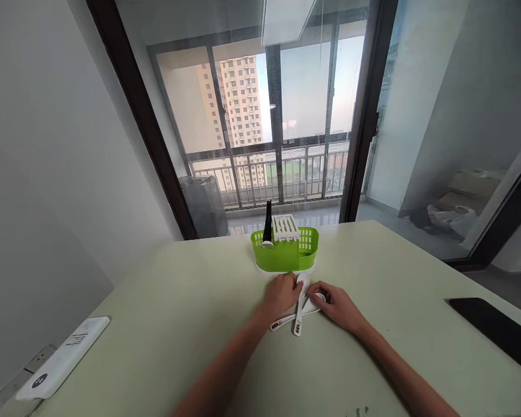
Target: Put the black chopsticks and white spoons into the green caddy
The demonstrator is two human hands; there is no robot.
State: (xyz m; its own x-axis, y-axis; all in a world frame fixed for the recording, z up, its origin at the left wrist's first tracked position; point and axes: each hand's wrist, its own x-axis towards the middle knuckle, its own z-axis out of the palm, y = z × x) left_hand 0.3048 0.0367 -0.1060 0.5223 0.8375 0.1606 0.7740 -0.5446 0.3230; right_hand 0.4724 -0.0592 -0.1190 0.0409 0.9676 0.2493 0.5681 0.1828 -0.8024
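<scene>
Two white soup spoons cross each other on the table in front of me. The upper spoon [299, 315] points its bowl toward the basket and its printed handle toward me. My left hand [283, 295] is closed, with its thumb and fingers at the edge of that bowl. Beneath it lies the other spoon [286, 319], its handle to the left and its bowl on the right. My right hand [337, 306] pinches the rim of this lower spoon's bowl. Just beyond both hands stands a green basket [280, 258] on a white base.
Black chopsticks [268, 223], a spoon-like white piece [267, 245] and a white slatted rack [285, 227] are in the basket. A white device [65, 356] lies at the table's left edge, a black flat object [495, 330] at the right. A glass door [360, 116] stands behind.
</scene>
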